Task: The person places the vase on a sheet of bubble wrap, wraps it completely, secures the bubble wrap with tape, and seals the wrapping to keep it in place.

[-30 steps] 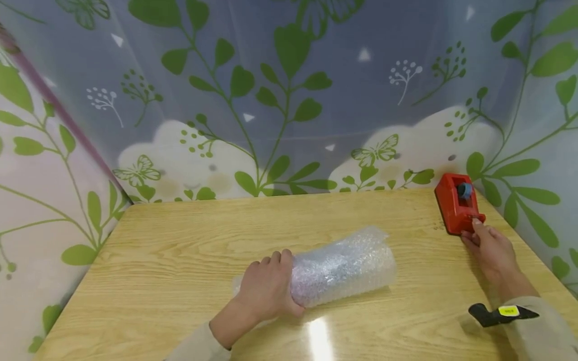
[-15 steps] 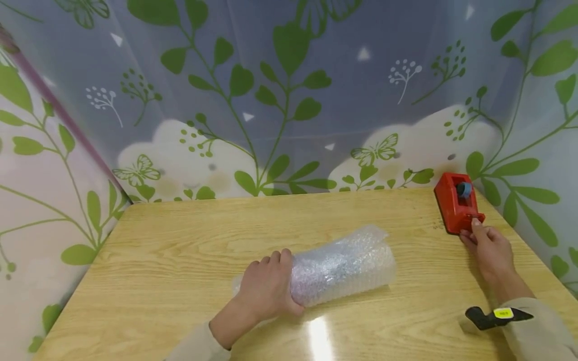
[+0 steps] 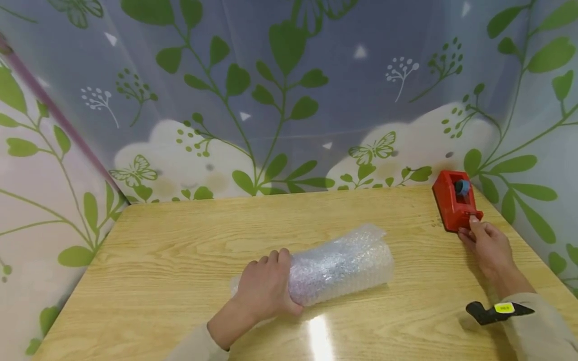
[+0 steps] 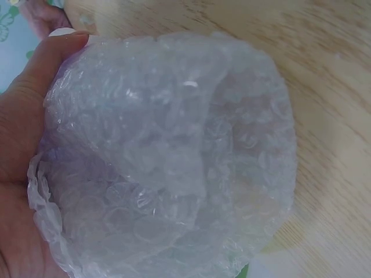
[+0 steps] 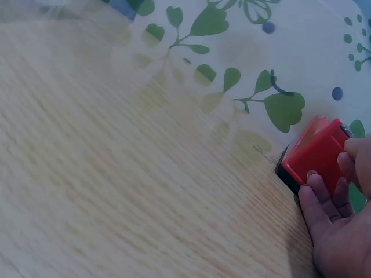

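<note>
A roll of clear bubble wrap (image 3: 338,265) lies slantwise on the table, with something pinkish and silvery faintly showing through. My left hand (image 3: 265,286) grips its left part from above, thumb on the near side. In the left wrist view the open, folded end of the bubble wrap (image 4: 151,145) fills the picture beside the palm. At the far right stands a red tape dispenser (image 3: 451,203) with a small tape roll (image 3: 462,188) in it. Thumb and forefinger of my right hand (image 3: 489,248) pinch at its cutter lip; the tape end there is hard to see. Other fingertips touch the dispenser's front.
The wooden table (image 3: 180,240) meets a patterned cloth wall (image 3: 289,125) at the back, with more cloth on both sides. The dispenser stands close to the back right corner. A black strap piece with a yellow label (image 3: 503,308) sits by the right sleeve.
The whole head view has shifted slightly. Both hands, the bubble wrap and the dispenser hold nearly the same places relative to each other.
</note>
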The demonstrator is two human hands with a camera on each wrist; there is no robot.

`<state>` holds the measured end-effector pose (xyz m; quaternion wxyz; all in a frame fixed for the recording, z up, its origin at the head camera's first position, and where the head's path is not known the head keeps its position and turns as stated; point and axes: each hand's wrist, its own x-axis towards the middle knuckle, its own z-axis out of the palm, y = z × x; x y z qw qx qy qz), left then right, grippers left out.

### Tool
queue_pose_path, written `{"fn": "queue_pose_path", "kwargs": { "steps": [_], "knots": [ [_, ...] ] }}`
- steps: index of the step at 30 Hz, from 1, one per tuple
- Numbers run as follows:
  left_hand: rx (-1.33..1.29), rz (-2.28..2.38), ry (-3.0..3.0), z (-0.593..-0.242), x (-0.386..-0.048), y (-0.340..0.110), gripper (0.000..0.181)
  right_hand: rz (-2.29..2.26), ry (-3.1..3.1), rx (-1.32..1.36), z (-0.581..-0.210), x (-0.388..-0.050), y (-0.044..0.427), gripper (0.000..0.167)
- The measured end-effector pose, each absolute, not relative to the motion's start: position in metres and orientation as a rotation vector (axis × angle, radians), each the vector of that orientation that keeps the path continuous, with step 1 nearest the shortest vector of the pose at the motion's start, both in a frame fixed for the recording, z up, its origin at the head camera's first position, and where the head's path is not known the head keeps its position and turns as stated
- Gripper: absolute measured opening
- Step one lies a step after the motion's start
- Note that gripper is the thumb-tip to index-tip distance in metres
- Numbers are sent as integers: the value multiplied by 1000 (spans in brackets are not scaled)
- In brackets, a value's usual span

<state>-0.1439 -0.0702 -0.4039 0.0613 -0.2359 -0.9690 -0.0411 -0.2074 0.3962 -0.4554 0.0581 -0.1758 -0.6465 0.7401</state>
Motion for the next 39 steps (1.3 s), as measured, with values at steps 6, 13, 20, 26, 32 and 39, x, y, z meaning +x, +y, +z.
{"fn": "queue_pose_path", "kwargs": {
  "steps": [6, 13, 20, 26, 32, 39],
  "knots": [
    [-709, -118, -2900, -402, -143, -71, 73, 2169, -2031, -527, -451, -210, 395, 36],
    [-715, -145, -2914, -402, -145, -70, 72, 2086, -2181, -520, -449, -205, 400, 43],
    [-715, -154, -2938, -402, -144, -70, 73, 1735, -2466, -490, -455, -188, 381, 49],
    [-737, -126, -2930, -403, -144, -68, 71, 1971, -2309, -382, -436, -170, 349, 39],
    [-718, -108, -2927, -403, -145, -70, 74, 1829, -2445, 30, -398, -155, 284, 38],
    [-731, -108, -2906, -404, -145, -69, 75, 1712, -2550, 529, -377, -139, 202, 32]
  ]
}}
